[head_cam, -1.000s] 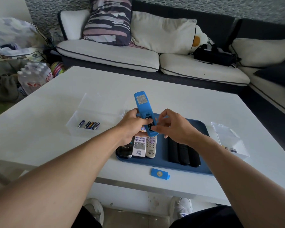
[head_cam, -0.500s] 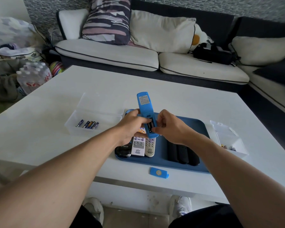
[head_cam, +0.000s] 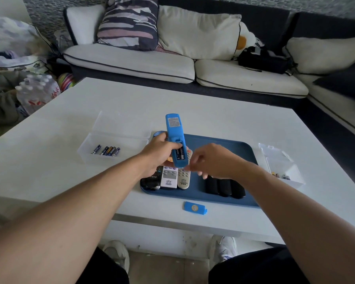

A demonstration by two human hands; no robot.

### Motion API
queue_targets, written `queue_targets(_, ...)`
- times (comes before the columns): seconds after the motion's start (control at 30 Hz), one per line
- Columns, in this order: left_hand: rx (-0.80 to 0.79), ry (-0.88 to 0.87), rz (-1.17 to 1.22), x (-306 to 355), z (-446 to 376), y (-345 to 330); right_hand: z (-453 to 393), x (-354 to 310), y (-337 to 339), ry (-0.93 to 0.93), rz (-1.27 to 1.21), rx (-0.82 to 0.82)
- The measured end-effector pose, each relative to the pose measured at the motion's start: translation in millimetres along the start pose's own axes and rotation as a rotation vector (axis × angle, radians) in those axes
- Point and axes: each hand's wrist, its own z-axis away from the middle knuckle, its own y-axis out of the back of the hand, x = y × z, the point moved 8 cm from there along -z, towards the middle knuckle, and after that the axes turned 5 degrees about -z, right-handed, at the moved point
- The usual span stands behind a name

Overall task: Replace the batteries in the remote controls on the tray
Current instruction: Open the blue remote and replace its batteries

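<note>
At the bottom of the frame two white shoes (head_cam: 116,255) sit on the floor under the white worktop (head_cam: 49,171). Near its front edge, below centre, lies a small blue battery cover (head_cam: 195,208), just outside the blue tray (head_cam: 246,154). On the tray, pale remotes (head_cam: 173,178) lie left of centre and black remotes (head_cam: 224,187) to their right. Above them the left hand (head_cam: 159,152) grips a blue remote (head_cam: 175,140) tilted upward, back showing, its compartment open with batteries inside. The right hand (head_cam: 210,160) hovers just beside it, blurred, fingers loosely curled; I cannot tell whether it holds anything. At centre left a clear box (head_cam: 86,148) holds batteries (head_cam: 107,150); another clear box (head_cam: 283,167) sits at the right. A sofa (head_cam: 131,62) fills the top.
</note>
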Motion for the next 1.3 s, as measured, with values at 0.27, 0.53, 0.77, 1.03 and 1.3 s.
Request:
queue_targets(0.27,-0.088,0.017,0.020,2.7,13.0,-16.6,20.0,5.4,-57.0,-0.061,0.549,-0.283)
queue_targets(0.53,-0.146,0.046,0.110,3.6,21.8,-17.0,36.2,-5.0,-69.5,-0.008,0.829,-0.119)
queue_targets(0.77,-0.100,0.053,0.157,6.4,22.0,-12.4,42.6,-10.7,-48.7,0.028,0.660,0.026)
queue_targets(1.03,-0.090,0.065,0.165,4.5,18.4,-6.6,56.0,-3.9,40.7,0.126,-0.273,0.389)
queue_targets(1.3,-0.183,0.062,0.179,5.4,20.5,-19.9,48.1,-0.7,51.0,0.209,-0.558,0.488)
